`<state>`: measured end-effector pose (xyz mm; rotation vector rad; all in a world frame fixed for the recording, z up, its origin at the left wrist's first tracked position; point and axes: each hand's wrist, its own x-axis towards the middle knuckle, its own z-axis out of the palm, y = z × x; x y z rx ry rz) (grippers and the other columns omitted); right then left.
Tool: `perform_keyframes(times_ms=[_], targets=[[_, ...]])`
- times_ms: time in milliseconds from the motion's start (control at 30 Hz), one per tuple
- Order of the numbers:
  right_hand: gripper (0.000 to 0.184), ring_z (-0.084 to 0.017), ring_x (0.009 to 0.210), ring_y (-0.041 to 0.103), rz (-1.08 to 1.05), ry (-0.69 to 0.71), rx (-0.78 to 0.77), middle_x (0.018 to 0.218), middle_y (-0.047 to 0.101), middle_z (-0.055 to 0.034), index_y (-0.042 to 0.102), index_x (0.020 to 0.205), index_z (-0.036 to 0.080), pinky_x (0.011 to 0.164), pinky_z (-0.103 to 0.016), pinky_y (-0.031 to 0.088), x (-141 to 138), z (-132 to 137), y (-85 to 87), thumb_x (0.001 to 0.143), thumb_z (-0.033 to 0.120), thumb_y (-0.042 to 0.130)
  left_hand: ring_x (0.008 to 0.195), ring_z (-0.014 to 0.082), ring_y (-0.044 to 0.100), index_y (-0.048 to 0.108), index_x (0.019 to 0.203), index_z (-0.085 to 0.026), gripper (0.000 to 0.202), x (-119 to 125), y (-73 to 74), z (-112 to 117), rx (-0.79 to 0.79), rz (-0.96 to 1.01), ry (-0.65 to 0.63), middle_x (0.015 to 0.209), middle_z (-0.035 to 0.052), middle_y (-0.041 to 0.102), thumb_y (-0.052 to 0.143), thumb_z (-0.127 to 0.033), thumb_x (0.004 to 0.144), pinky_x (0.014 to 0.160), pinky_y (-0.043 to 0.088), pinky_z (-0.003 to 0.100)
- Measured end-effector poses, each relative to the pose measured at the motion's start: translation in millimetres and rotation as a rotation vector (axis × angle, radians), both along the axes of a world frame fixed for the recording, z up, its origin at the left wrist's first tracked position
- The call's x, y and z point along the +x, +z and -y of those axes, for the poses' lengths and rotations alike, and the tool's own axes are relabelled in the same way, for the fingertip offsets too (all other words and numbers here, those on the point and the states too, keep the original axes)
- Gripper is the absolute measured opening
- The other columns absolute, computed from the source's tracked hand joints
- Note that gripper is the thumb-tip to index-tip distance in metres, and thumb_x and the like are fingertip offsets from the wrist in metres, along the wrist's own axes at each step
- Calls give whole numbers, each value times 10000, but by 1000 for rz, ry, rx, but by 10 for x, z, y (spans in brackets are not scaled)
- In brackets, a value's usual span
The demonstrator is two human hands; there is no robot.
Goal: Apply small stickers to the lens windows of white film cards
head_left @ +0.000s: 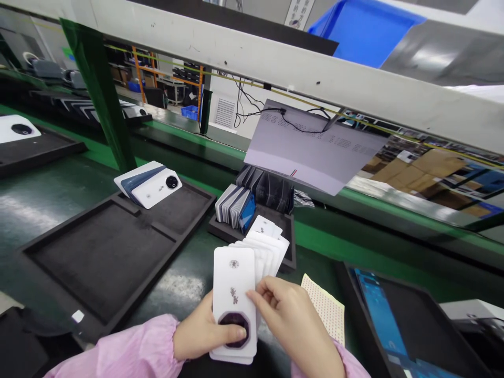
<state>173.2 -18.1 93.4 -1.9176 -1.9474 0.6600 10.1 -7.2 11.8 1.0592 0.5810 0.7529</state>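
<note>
The dark green workbench (43,202) carries black trays (106,257) and a dotted sheet (326,310).

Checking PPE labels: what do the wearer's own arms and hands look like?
Left sleeve and right sleeve: pale pink fabric; left cuff gathered at the wrist. Left hand and right hand: ungloved, no visible markings.

A white, round-cornered panel (224,289) with dark printed marks and a dark octagonal window at its near end fronts similar white pieces (275,244) fanned out beyond it.
</note>
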Motion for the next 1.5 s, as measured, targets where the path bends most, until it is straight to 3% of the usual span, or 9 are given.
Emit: perform_keyframes(times_ms=[900,1033,1133,1300,1500], targets=[[251,-115,498,457,-104,52,-43,513,520,34,471,579,201,505,-229,312,13,-19,-4,791,318,540,912,235,585,580,971,-141,352,-11,35,-4,21,-38,-3,915,66,638,725,-213,658,823,448,357],[272,-103,487,444,-138,89,-60,505,501,39,452,561,193,499,-225,307,47,-57,12,801,297,526,936,237,585,535,1053,-151,462,-15,14,-5,9,-26,18,974,73,638,740,-222,646,824,455,357],[252,-100,509,458,-193,131,-80,531,509,38,466,568,188,501,-219,319,97,-100,10,795,277,534,979,241,580,472,1145,-169,558,-35,-4,-1,-20,-3,67,1062,84,624,733,-263,661,860,451,374],[201,-98,506,525,-420,137,-171,568,528,40,475,652,188,481,-200,378,177,-151,-22,827,284,498,1011,239,588,413,1194,-194,533,-77,28,4,-89,-11,170,1149,98,608,666,-309,739,848,471,359],[193,-88,438,557,-584,113,-286,561,541,50,433,676,186,412,-170,387,231,-196,-74,838,282,474,992,239,605,417,1184,-189,500,-52,77,7,-132,-42,179,1157,109,617,651,-297,756,823,481,351]])
